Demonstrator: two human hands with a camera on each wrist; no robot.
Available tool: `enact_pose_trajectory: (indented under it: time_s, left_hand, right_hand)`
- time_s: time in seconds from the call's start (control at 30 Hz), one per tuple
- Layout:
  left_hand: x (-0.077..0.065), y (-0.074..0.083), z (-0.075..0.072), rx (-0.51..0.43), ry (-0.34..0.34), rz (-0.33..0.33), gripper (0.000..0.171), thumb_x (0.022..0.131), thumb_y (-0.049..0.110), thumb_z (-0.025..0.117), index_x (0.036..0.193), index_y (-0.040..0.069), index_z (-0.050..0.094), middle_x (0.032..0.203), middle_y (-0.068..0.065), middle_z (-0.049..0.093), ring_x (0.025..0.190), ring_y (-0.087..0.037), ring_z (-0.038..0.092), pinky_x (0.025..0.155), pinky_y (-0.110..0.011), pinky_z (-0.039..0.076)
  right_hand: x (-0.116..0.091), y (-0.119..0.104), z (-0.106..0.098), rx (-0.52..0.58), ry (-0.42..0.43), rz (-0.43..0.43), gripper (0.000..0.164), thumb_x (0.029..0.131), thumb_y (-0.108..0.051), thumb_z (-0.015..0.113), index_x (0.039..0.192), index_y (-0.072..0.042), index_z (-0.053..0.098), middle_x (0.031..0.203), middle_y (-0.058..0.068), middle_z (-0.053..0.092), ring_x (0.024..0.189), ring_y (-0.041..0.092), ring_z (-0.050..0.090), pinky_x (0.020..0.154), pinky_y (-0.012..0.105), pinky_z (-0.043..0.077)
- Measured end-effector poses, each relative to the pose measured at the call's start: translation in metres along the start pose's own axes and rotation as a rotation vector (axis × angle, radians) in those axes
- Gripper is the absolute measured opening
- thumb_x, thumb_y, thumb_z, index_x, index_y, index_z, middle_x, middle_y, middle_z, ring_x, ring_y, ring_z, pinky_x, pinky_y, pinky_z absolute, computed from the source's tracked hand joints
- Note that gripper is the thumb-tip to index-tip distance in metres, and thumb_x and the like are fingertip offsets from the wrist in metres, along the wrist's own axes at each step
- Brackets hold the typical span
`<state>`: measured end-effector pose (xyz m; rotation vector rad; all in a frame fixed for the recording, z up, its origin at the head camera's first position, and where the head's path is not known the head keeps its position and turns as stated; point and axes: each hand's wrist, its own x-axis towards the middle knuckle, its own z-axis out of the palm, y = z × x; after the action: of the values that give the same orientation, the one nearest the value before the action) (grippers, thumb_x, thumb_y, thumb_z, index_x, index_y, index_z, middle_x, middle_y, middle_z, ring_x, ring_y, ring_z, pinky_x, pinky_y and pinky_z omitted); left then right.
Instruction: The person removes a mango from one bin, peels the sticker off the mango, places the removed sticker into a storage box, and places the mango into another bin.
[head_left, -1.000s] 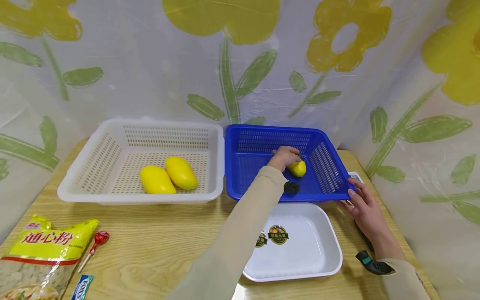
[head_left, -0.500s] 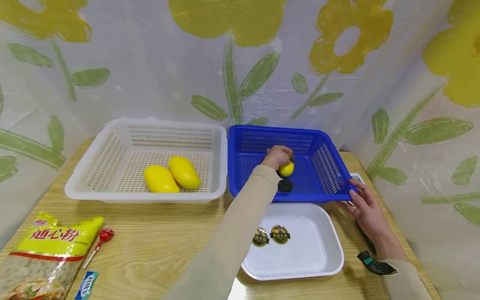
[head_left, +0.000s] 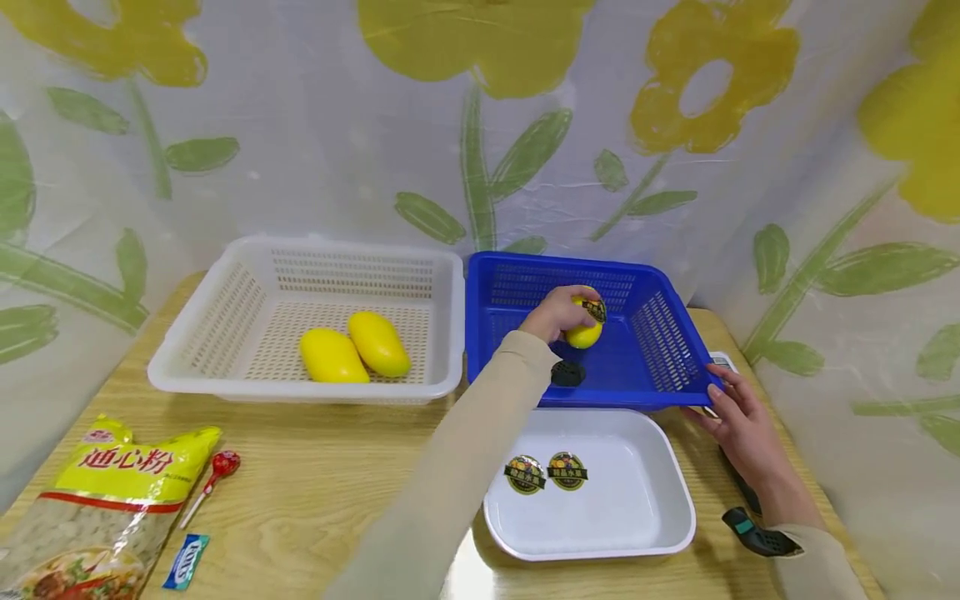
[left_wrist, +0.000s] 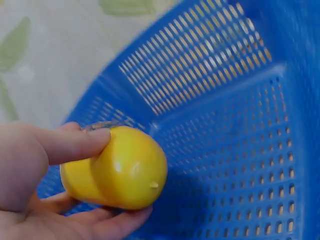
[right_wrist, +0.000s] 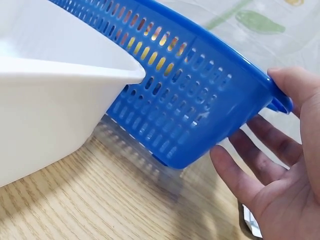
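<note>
My left hand (head_left: pixel 558 312) grips a yellow mango (left_wrist: pixel 132 167) inside the blue basket (head_left: pixel 667 367); thumb on top, fingers beneath. In the head view a dark round sticker shows on the mango's upper side. A small stem stub marks the end facing the left wrist camera. At the basket's near right corner, my right hand (right_wrist: pixel 280 185) holds the rim, its thumb on the edge and the other fingers curled below against the outer wall. Two more mangoes (head_left: pixel 378 343) lie side by side in the white basket (head_left: pixel 300 390).
A white tray (head_left: pixel 592 525) with two round fruit stickers (head_left: pixel 567 471) stands in front of the blue basket. At left lie a bag of macaroni (head_left: pixel 112 500), a red lollipop (head_left: pixel 223 463) and a small blue-green packet (head_left: pixel 186 562). A floral curtain (head_left: pixel 315 167) hangs behind the baskets.
My left hand first shifted left with the mango, then lifted and turned it, so its sticker shows more. My right hand has stayed at the basket corner. The head view has drifted slightly left.
</note>
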<state>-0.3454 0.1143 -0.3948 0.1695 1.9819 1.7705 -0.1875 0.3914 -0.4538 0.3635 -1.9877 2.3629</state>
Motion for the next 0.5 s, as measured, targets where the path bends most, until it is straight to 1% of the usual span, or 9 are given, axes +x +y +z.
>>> enact_pose_trajectory:
  time_s: [0.07,0.1,0.2,0.27,0.37,0.5]
  left_hand:
    - [-0.004,0.003,-0.005,-0.077,-0.063,0.018,0.049,0.088,-0.007,0.065,0.132,0.014,0.061,0.131,-0.015,0.052,0.101,-0.031,0.058,0.085,-0.048,0.054]
    - [-0.006,0.004,-0.007,-0.089,-0.079,0.029,0.047,0.089,-0.004,0.067,0.131,0.016,0.061,0.13,-0.012,0.052,0.1,-0.029,0.058,0.085,-0.047,0.054]
    - [-0.012,0.01,-0.012,-0.136,-0.115,0.059,0.041,0.089,0.004,0.071,0.126,0.021,0.065,0.126,-0.006,0.053,0.099,-0.026,0.059,0.084,-0.045,0.055]
    - [-0.017,0.011,-0.014,-0.153,-0.125,0.087,0.037,0.089,0.008,0.072,0.123,0.022,0.067,0.125,-0.003,0.053,0.099,-0.024,0.06,0.084,-0.044,0.055]
    - [-0.028,0.012,-0.019,-0.154,-0.145,0.147,0.035,0.089,0.01,0.072,0.122,0.023,0.067,0.128,-0.003,0.052,0.099,-0.024,0.062,0.084,-0.044,0.055]
    - [-0.046,0.009,-0.027,-0.079,-0.177,0.263,0.037,0.092,0.01,0.069,0.127,0.021,0.065,0.139,-0.003,0.047,0.105,-0.022,0.06,0.085,-0.038,0.055]
  right_hand:
    - [0.0,0.001,0.0,0.009,-0.001,-0.009,0.039,0.105,-0.001,0.033,0.143,-0.005,0.037,0.136,0.008,0.045,0.112,0.015,0.062,0.089,0.035,0.054]
    - [0.0,0.002,0.001,0.026,-0.003,-0.015,0.039,0.105,-0.001,0.033,0.143,-0.004,0.038,0.135,0.008,0.046,0.111,0.016,0.063,0.089,0.035,0.054]
    - [0.002,0.002,-0.002,0.058,-0.016,-0.027,0.039,0.105,0.001,0.032,0.142,-0.005,0.04,0.135,0.007,0.048,0.111,0.016,0.063,0.088,0.035,0.054]
    - [0.003,0.002,-0.003,0.079,-0.025,-0.032,0.039,0.105,0.001,0.032,0.142,-0.005,0.041,0.135,0.006,0.049,0.112,0.016,0.063,0.088,0.036,0.054]
    - [0.005,0.004,-0.004,0.098,-0.042,-0.036,0.039,0.105,0.002,0.031,0.142,-0.004,0.041,0.136,0.006,0.049,0.112,0.017,0.063,0.087,0.036,0.055]
    - [0.007,0.006,-0.004,0.102,-0.054,-0.029,0.039,0.105,0.002,0.03,0.142,-0.003,0.039,0.136,0.006,0.049,0.112,0.016,0.063,0.087,0.037,0.055]
